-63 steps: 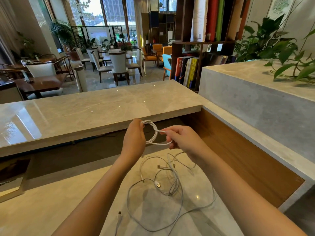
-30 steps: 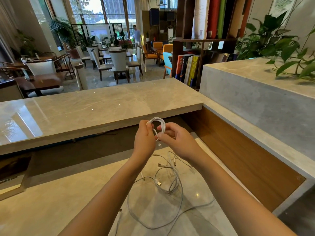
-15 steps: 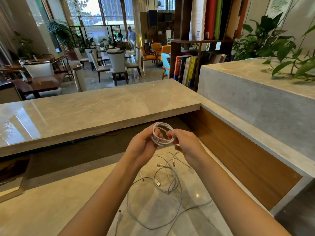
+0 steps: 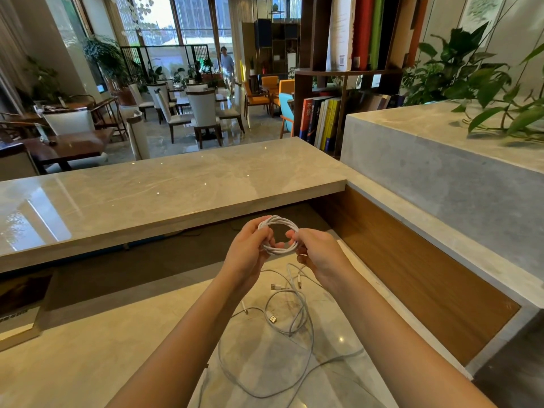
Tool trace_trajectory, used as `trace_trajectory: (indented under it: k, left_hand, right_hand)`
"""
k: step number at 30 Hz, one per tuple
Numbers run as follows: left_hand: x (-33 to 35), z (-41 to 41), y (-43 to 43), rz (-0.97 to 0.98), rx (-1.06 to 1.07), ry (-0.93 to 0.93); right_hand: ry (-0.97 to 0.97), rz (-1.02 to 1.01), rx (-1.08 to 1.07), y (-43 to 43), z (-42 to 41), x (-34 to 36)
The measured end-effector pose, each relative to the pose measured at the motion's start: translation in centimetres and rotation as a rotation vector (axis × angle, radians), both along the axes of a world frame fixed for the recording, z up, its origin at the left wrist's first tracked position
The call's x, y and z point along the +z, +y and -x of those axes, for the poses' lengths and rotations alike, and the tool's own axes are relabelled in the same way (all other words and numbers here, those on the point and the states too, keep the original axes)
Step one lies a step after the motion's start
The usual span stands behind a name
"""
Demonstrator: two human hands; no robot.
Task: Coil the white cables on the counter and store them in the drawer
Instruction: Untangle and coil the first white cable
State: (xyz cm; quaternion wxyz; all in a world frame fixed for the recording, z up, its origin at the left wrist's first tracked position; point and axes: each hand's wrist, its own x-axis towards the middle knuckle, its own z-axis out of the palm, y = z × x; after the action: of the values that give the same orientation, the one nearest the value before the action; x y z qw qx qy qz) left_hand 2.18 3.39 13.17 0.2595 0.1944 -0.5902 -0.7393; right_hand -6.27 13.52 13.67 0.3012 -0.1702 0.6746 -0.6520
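A white cable wound into a small round coil [image 4: 279, 223] hangs in the air between both hands, above the lower marble counter [image 4: 88, 360]. My left hand [image 4: 246, 254] grips the coil's left side with curled fingers. My right hand [image 4: 319, 253] pinches its right side. Below the hands, several loose white cables [image 4: 290, 325] lie tangled on the counter, with USB plugs showing. No drawer is in view.
A raised marble bar top [image 4: 164, 187] runs across just beyond the hands. A wood-panelled wall [image 4: 412, 266] and a grey stone block [image 4: 441, 172] close the right side. A dark book [image 4: 17, 307] lies at the left. A person walks in the far seating area.
The single stretched loop has become a tight round coil of several turns. My hands dropped slightly and now hold the coil on either side. The loose cables on the counter have stayed put.
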Motion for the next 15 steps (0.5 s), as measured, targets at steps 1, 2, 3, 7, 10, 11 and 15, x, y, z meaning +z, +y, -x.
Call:
trace_trajectory:
  k: [1, 2, 3, 7, 10, 11, 15]
  left_hand:
    - [-0.2, 0.0, 0.0, -0.007, -0.003, 0.020]
    - [-0.4, 0.0, 0.2, -0.009, -0.006, 0.036]
    - [-0.6, 0.0, 0.3, 0.003, 0.002, 0.038]
    - [-1.0, 0.1, 0.7, -0.023, 0.059, 0.033]
    - [-1.1, 0.4, 0.8, -0.110, 0.087, 0.069]
    - [-1.1, 0.4, 0.7, -0.106, 0.098, 0.058]
    - [-1.0, 0.1, 0.2, -0.102, 0.034, 0.009]
  right_hand:
    - [-0.006, 0.009, -0.001, 0.0, 0.1, -0.1]
    - [-0.012, 0.010, -0.004, 0.0, 0.2, -0.2]
    - [-0.011, -0.001, -0.006, 0.1, 0.2, -0.4]
    - [0.081, -0.106, -0.016, -0.1, 0.6, -1.2]
    - [0.230, -0.209, 0.059, -0.1, 0.9, -2.0]
    - [0.310, -0.223, 0.094, -0.1, 1.0, -2.1]
    - [0.642, -0.106, 0.146, -0.2, 1.3, -1.1]
